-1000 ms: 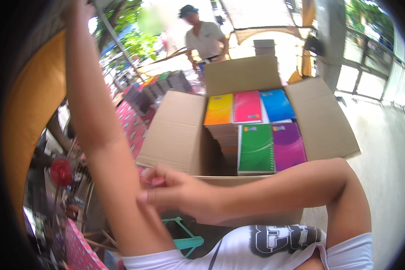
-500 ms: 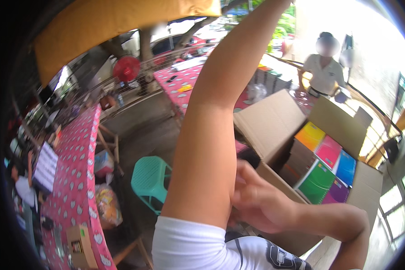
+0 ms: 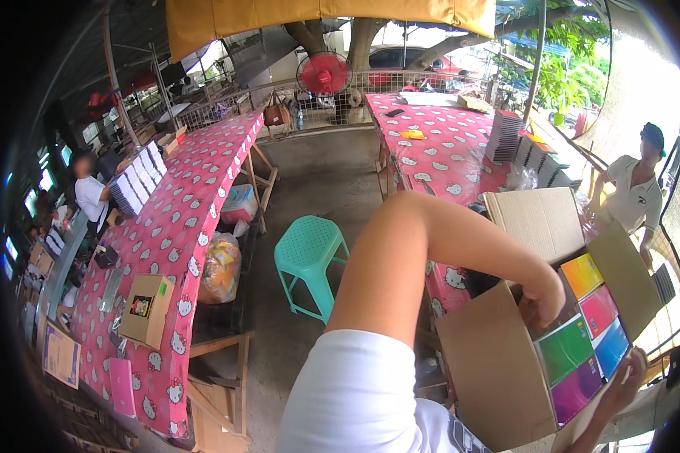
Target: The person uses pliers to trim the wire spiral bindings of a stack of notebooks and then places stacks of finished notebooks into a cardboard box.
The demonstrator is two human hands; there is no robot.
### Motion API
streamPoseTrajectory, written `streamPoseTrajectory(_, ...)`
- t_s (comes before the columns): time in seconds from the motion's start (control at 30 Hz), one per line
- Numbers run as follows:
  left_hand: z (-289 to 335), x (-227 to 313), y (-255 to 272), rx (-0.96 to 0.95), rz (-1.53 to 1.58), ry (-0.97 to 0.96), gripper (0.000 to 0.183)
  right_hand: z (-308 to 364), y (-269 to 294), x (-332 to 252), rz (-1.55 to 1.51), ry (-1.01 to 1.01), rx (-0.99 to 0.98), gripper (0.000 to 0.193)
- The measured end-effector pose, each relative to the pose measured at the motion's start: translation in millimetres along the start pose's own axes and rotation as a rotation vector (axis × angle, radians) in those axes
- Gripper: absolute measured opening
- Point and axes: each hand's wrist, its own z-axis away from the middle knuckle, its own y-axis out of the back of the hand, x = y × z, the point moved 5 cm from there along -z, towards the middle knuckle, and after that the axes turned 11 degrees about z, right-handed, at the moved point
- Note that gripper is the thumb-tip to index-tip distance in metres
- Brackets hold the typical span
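Note:
An open cardboard box [image 3: 485,362] stands at the right, its flaps folded outward. Inside lie stacks of notebooks with bright covers: a yellow notebook [image 3: 582,275], a pink notebook [image 3: 599,310], a green notebook [image 3: 565,351], a blue notebook [image 3: 611,348] and a purple notebook [image 3: 576,389]. My left hand [image 3: 544,299] reaches down into the box beside the green stack, fingers curled; their tips are hidden, so what they grip does not show. My right hand [image 3: 627,375] is at the box's right edge near the blue notebook, fingers apart and nothing visible in them.
A pink patterned table [image 3: 431,162] behind the box bears stacked notebooks [image 3: 504,137]. Another pink table [image 3: 166,253] runs along the left with a small carton [image 3: 146,309]. A green stool [image 3: 310,249] stands between them. A person [image 3: 635,185] is beyond the box; another person [image 3: 89,192] is far left.
My left arm has come down from its raised position, its hand now inside the box. My right hand has left my left arm for the box's right edge. The view has turned left.

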Motion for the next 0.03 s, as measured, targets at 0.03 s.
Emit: streamPoseTrajectory(0.03, -5.9, -4.0, -3.8, -0.016, -0.033, 0.080, 0.037, 4.3, -2.6, -7.4, -0.026, 0.031, -0.022, 0.019)
